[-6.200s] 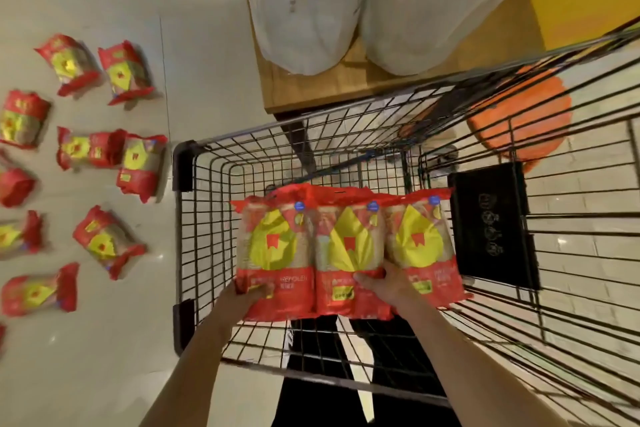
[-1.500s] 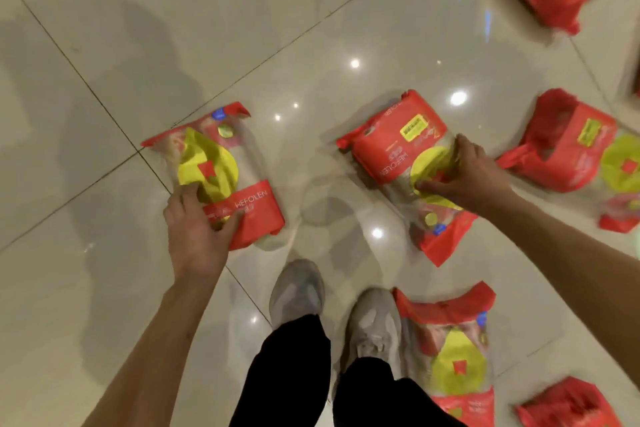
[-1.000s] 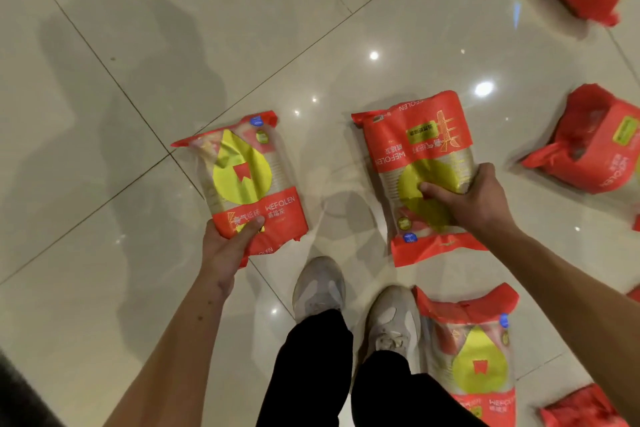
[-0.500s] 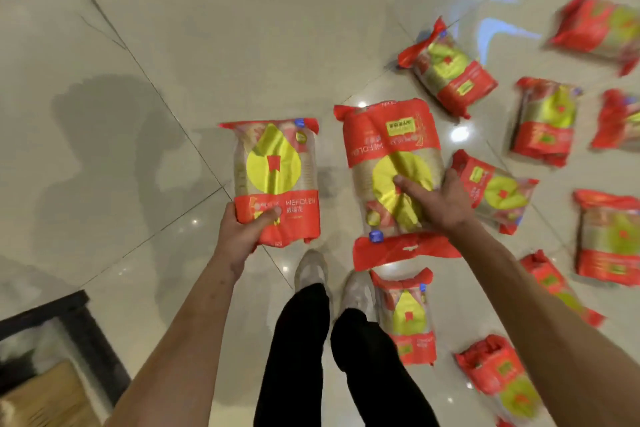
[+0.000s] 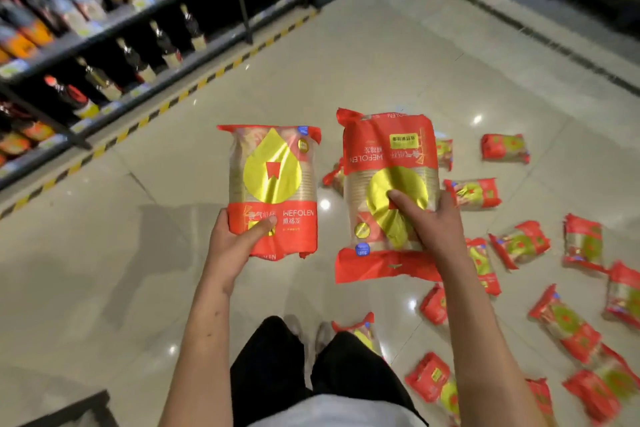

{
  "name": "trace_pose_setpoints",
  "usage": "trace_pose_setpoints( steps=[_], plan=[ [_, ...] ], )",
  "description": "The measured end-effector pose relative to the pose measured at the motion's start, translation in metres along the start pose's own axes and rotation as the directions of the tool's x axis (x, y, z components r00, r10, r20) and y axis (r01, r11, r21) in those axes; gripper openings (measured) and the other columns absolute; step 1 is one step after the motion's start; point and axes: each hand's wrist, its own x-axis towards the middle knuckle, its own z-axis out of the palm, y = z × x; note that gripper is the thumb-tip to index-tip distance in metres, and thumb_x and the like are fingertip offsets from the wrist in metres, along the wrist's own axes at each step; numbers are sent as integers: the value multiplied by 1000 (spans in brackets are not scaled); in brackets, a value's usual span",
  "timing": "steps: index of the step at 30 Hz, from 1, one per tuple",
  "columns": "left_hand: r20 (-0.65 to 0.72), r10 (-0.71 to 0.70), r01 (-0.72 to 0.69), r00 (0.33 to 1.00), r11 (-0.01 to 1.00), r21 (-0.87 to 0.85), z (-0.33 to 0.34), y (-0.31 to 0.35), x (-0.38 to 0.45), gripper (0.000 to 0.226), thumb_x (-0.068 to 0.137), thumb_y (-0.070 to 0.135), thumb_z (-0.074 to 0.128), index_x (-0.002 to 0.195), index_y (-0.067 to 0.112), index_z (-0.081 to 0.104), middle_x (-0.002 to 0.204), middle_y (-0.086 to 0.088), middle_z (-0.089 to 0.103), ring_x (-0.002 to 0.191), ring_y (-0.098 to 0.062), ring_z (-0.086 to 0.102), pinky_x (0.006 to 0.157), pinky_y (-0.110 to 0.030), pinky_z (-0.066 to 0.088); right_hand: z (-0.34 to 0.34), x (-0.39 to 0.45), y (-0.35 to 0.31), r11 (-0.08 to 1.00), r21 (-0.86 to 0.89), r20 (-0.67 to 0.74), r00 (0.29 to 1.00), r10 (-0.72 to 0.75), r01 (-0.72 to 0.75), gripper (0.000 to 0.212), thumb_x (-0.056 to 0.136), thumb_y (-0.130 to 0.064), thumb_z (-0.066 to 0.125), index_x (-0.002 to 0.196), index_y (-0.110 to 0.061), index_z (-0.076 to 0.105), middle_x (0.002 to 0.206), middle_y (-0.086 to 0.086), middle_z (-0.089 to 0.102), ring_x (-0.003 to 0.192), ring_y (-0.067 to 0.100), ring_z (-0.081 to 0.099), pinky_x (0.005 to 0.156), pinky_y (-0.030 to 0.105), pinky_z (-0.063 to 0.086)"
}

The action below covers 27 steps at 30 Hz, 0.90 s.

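Note:
I hold two red and yellow packs of paper cups in front of me, above the tiled floor. My left hand (image 5: 239,239) grips the lower left corner of the upright pack (image 5: 273,184), thumb across its red band. My right hand (image 5: 427,222) grips the second pack (image 5: 388,163) around its middle; this pack is upside down, its lettering inverted. The two packs hang side by side with a small gap between them.
Several more red packs (image 5: 519,243) lie scattered on the floor to my right and by my feet. A dark shelf unit (image 5: 104,28) full of bottles runs along the upper left, edged by a yellow-black floor stripe (image 5: 194,87). A dark frame corner (image 5: 76,406) shows at bottom left.
I have stood up with both packs lifted off the floor. The view has swung up, so the bottle shelf and more of the aisle now show.

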Motion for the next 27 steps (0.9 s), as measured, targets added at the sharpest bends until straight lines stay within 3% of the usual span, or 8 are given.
trace_pose_setpoints(
  steps=[6, 10, 13, 15, 17, 21, 24, 27],
  plan=[
    [190, 177, -178, 966, 984, -12, 21, 107, -22, 62, 67, 28, 93, 119, 22, 61, 105, 1, 75, 79, -3, 73, 59, -17, 54, -56, -61, -72, 981, 175, -193, 980, -52, 86, 54, 69, -42, 90, 110, -19, 64, 94, -4, 76, 75, 3, 73, 56, 13, 53],
    [323, 265, -282, 909, 959, 7, 32, 156, -9, 62, 59, 33, 96, 111, 27, 63, 102, 0, 77, 91, -16, 75, 77, -34, 59, -67, -83, -92, 972, 207, -339, 940, -37, 113, 62, 63, -46, 91, 111, -20, 62, 95, -3, 74, 76, 8, 73, 59, 19, 54],
    [464, 261, -294, 847, 956, 0, 47, 175, -10, 76, 49, 44, 94, 116, 23, 63, 107, -4, 77, 96, -20, 75, 79, -37, 59, -70, -108, -94, 963, 239, -451, 892, -4, 125, 57, 65, -46, 90, 111, -24, 64, 94, -5, 76, 77, 5, 72, 61, 16, 53],
    [544, 242, -285, 803, 959, -6, 61, 179, -14, 80, 47, 40, 96, 116, 20, 62, 109, -7, 76, 96, -21, 75, 74, -34, 60, -72, -128, -91, 960, 249, -532, 846, 27, 126, 55, 65, -48, 90, 108, -27, 64, 94, -8, 75, 77, 1, 71, 62, 17, 53],
    [620, 236, -291, 748, 957, -12, 75, 177, -24, 74, 53, 31, 99, 116, 20, 62, 107, -4, 77, 94, -18, 76, 72, -31, 61, -77, -146, -82, 958, 258, -599, 799, 58, 124, 56, 62, -50, 91, 106, -28, 64, 94, -8, 75, 83, 7, 72, 73, 30, 56],
    [735, 182, -292, 653, 956, 23, 100, 159, -49, 67, 57, 32, 98, 114, 25, 63, 104, 0, 78, 95, -19, 76, 84, -43, 61, -93, -195, -61, 951, 293, -702, 697, 146, 96, 51, 65, -44, 91, 105, -24, 66, 92, -7, 75, 84, 8, 71, 67, 25, 51],
    [807, 133, -295, 575, 954, 53, 124, 144, -75, 66, 56, 34, 97, 112, 26, 64, 102, -1, 78, 96, -22, 76, 86, -50, 60, -110, -237, -35, 948, 310, -769, 606, 203, 76, 67, 54, -60, 90, 106, -25, 66, 92, -7, 76, 80, 7, 73, 69, 31, 55],
    [875, 98, -316, 475, 947, 66, 151, 127, -111, 64, 59, 32, 97, 112, 23, 64, 101, -2, 78, 94, -23, 76, 77, -40, 62, -129, -284, -1, 929, 363, -827, 485, 285, 74, 69, 47, -63, 92, 101, -27, 65, 88, -7, 77, 79, 12, 74, 76, 44, 61]
  ],
)
